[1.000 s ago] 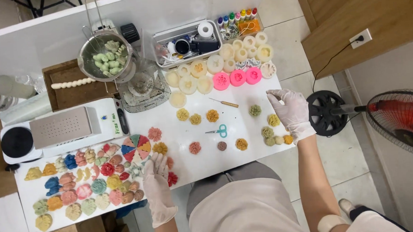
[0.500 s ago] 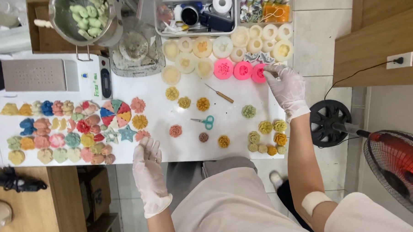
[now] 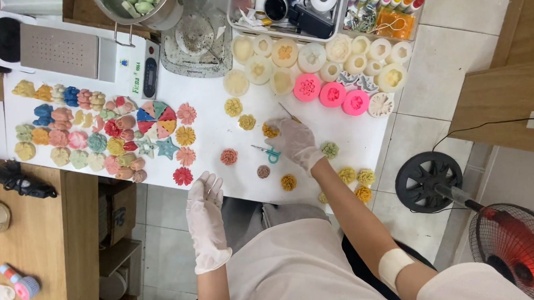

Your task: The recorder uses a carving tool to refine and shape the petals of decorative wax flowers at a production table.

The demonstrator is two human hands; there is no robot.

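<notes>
Two gloved hands are being shifted: the right hand (image 3: 296, 144) is being brought nearer from the pink moulds (image 3: 331, 95), curled over a yellow flower piece (image 3: 270, 131), grip unclear; the left hand (image 3: 205, 196) is being held open, empty, at the table edge (image 3: 239, 191).

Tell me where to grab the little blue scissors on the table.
Take the scissors by the blue loop handles, coming straight down from above. They lie flat on the white table, handles toward the right hand, thin blades pointing left. The loops look like the widest, safest part to pinch, and the space left of them is open.
</notes>
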